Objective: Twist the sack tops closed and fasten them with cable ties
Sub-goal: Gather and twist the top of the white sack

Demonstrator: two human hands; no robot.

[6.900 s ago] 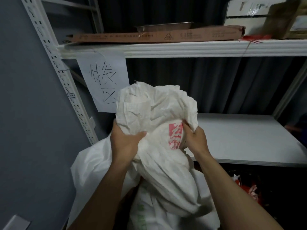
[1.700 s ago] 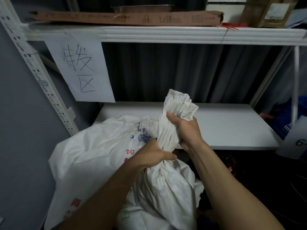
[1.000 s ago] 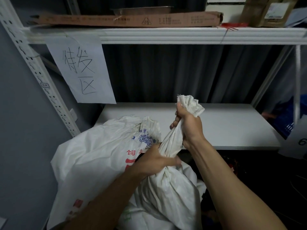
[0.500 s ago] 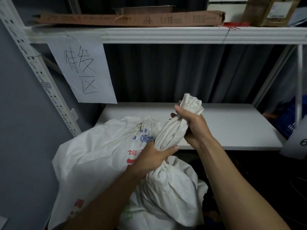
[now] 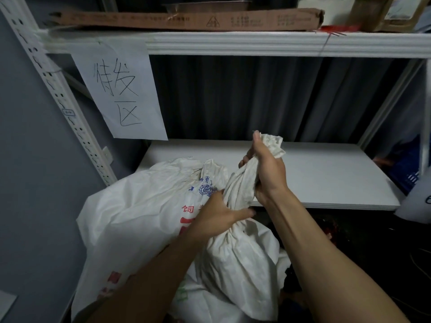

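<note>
A white woven sack (image 5: 235,271) stands in front of me, its top gathered into a twisted neck (image 5: 240,185). My left hand (image 5: 214,217) is shut around the base of that neck. My right hand (image 5: 265,169) grips the neck higher up, with the frayed end (image 5: 272,145) sticking out above the fist. A second, larger white sack (image 5: 140,206) with blue and red print lies to the left, its own top bunched. No cable tie shows in this view.
A white shelf board (image 5: 326,178) runs behind the sacks, with a higher shelf (image 5: 256,43) carrying a long cardboard box (image 5: 186,19). A handwritten paper sign (image 5: 121,94) hangs at left by the perforated upright (image 5: 58,89). Grey wall at left.
The loose open sack top has been gathered and twisted into a tight neck. Over the last second my right hand turned around the neck's upper end while my left kept hold of the base.
</note>
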